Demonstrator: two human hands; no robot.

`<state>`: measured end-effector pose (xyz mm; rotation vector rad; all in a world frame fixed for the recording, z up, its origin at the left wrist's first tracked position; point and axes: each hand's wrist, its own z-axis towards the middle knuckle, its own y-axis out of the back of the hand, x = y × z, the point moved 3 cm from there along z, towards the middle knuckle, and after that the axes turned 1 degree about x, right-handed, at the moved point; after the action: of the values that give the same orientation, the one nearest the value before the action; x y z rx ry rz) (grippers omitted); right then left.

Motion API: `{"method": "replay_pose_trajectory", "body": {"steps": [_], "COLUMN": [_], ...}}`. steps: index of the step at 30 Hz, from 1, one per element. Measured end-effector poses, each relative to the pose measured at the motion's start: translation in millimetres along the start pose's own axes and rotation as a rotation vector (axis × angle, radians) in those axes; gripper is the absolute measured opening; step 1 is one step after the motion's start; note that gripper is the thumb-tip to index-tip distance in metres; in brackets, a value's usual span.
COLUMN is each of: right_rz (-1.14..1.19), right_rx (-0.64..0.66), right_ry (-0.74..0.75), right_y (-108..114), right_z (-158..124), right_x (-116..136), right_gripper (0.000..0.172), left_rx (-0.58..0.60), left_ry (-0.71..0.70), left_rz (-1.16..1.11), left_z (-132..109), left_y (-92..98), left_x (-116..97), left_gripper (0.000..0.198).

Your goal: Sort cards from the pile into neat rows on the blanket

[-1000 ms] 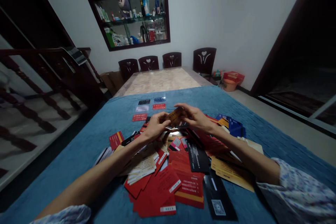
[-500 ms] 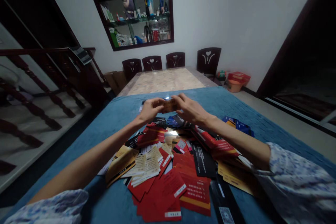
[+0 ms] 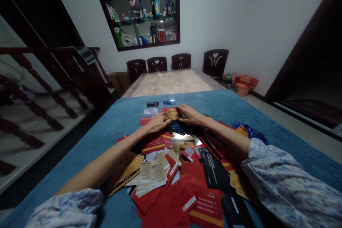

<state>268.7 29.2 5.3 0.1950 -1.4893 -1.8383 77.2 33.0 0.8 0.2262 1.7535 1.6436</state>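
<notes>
Both my arms reach forward over a loose heap of cards [image 3: 184,171], red, black, gold and blue, spread on a blue cloth [image 3: 93,142]. My left hand [image 3: 156,123] and my right hand [image 3: 190,114] pinch a gold card [image 3: 171,114] between them, low against the cloth. The gold card lies beside a small set of cards laid out singly: a black card [image 3: 152,104], a blue card [image 3: 169,102], a white card [image 3: 150,111] and a red card [image 3: 145,120].
Beyond the cloth lies the bare marble table top [image 3: 171,82] with several dark chairs [image 3: 181,61] at its far end. A wall niche [image 3: 145,14] holds bottles and a toy. Red basins [image 3: 244,82] stand on the floor at right; a stair railing [image 3: 53,78] runs at left.
Both hands carried the gold card forward from above the heap and lowered it to the cloth beside the laid-out cards.
</notes>
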Motion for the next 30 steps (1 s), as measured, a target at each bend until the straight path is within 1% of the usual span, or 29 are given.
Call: {"method": "replay_pose_trajectory", "body": {"steps": [2,4,9,12,16,19,22,27,30], "right_rz": [0.063,0.111,0.135,0.155,0.208,0.254,0.280,0.330,0.320], "right_rx": [0.012,0.019,0.045,0.077,0.119,0.145,0.153,0.224,0.267], "right_ry": [0.006,0.027,0.084,0.101,0.118,0.129,0.116,0.118,0.144], "right_y": [-7.3,-13.2,-19.4,-18.3,-16.4,-16.1,-15.1,-9.9,-5.2], "right_z": [-0.1,-2.0,-9.2,-13.1,-20.7,-29.6,-38.7,-48.4,-50.1], "right_x": [-6.9,-11.3,-12.1,-3.8,15.9,32.0,44.1,55.5,59.7], "right_gripper": [0.040,0.039,0.043,0.042,0.038,0.043,0.042,0.043,0.043], "left_rx": [0.046,0.084,0.085,0.096,0.107,0.105,0.093,0.044,0.020], "left_ry": [0.031,0.030,0.001,-0.005,-0.034,-0.056,-0.078,-0.108,-0.173], "left_rz": [0.109,0.160,0.204,0.210,0.198,0.186,0.154,0.093,0.036], "left_z": [-5.3,-11.6,-26.3,-32.5,-38.0,-44.2,-54.7,-73.5,-79.7], "left_y": [-1.6,-2.3,-4.8,-8.1,-11.7,-14.1,-15.7,-15.6,-17.3], "left_x": [-3.9,-8.8,-18.4,-22.3,-25.6,-26.9,-30.2,-38.8,-41.5], "left_gripper": [0.048,0.050,0.046,0.043,0.038,0.036,0.035,0.032,0.026]}}
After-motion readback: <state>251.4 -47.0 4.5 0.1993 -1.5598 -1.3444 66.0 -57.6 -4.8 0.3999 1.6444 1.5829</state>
